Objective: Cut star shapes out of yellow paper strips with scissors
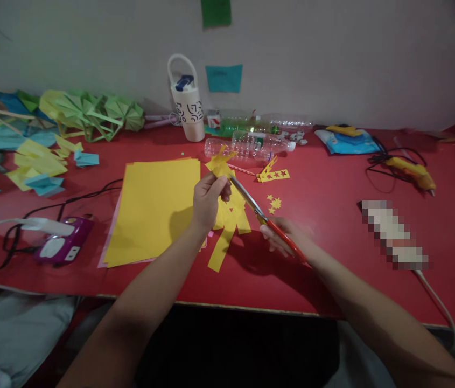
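Right hand at about 4 o'clock from the held paper, taking the wall as 12; its fingers curled round the red-handled scissors. Out at 8, a purple power socket on the red counter. At 6, loose yellow strips, overlapping under the left hand. Again at 8, closer in, a stack of yellow sheets. Small cut stars clustered at 4, just past the right hand. Left hand itself at 7, thumb and fingers pinching the held paper, yellow, raised off the counter; scissor tips up at its right edge, can't tell whether they bite. At 3, a strip with star-shaped holes; well out that way, a yellow glue gun. Clear bottles lying sideways at 1. White tumbler upright at 11. Farthest, on the wall at 12, a blue paper, a green paper above it
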A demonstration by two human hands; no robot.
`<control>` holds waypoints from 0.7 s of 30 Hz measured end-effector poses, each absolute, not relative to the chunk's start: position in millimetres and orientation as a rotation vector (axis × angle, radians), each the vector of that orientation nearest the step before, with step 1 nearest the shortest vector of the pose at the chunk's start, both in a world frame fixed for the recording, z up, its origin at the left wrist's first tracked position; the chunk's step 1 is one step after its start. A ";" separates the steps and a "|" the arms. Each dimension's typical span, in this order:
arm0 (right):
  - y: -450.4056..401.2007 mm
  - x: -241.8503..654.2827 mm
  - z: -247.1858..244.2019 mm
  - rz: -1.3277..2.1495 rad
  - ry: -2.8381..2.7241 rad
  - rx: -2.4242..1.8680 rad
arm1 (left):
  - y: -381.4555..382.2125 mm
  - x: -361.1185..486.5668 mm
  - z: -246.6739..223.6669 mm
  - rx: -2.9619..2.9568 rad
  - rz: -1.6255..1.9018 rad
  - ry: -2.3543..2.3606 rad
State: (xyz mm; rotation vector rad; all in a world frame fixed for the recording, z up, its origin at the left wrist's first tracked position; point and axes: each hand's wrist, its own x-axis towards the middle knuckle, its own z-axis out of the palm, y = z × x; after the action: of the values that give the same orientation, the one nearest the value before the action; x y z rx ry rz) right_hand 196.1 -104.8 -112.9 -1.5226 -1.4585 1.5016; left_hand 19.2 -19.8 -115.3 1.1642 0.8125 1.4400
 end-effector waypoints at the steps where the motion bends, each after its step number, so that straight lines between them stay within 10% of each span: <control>1: -104.9 196.2 -112.2 1.506 -1.466 -1.533 | -19.9 19.0 -114.9 1.159 1.444 0.806; 21: -105.5 201.7 -118.5 1.544 -1.565 -1.499 | -19.3 17.5 -112.9 1.065 1.380 0.838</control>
State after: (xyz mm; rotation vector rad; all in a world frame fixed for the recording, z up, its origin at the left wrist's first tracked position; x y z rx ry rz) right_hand 201.7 -105.5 -118.5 -1.4988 -1.5650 1.5438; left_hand 17.5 -19.3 -112.9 1.0647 0.8383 1.3802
